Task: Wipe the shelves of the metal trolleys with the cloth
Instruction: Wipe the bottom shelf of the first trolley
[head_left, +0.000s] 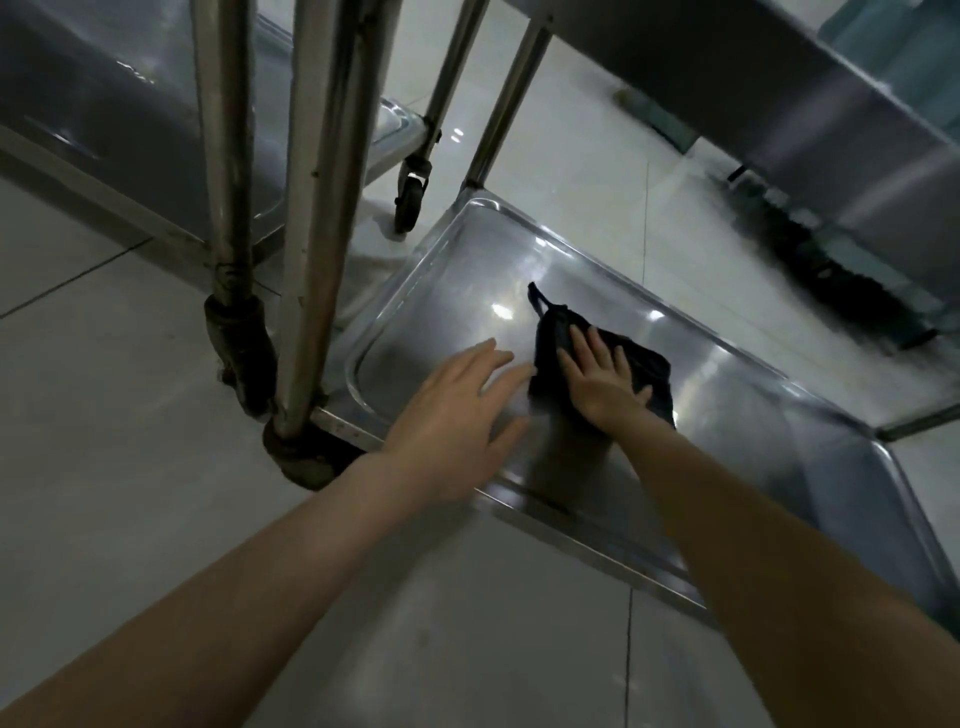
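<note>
Pale tiled floor (130, 395), dim light, glare spots on steel. View low down between two metal trolleys. Bottom shelf (457, 260) of the nearer one at centre: a shallow rimmed tray just above the floor. Second trolley (104, 130) to the left, its posts and casters close by.

Dark cloth (649, 366) bunched about mid-tray on the bottom shelf, one corner trailing toward the far rim. Right hand (605, 382) flat on top of it, fingers straight and spread, pressing rather than gripping. Left hand (457, 415) beside it over the near-left part of the shelf, fingers straight and slightly apart, nothing held. Touching the steel or hovering just above: impossible to tell through the blur.

Step in hand, as a judgement: wiping the bottom shelf, mid-stroke. Next move likely to call for sliding the cloth under the flat palm out to the corners and along the raised rim, with even pressure. Right end of the tray probably left to do, then the other shelves.

Hard to make out:
- Upper shelf (831, 130) cut off at top right, underside only.
- Near-right part of the bottom shelf hidden behind the right forearm (779, 545).
- Dark bristly shape (831, 270) on the floor beyond the far rim, smeared, perhaps a brush.
- Steel wet or dry, clean or dirty: not readable in this light.
</note>
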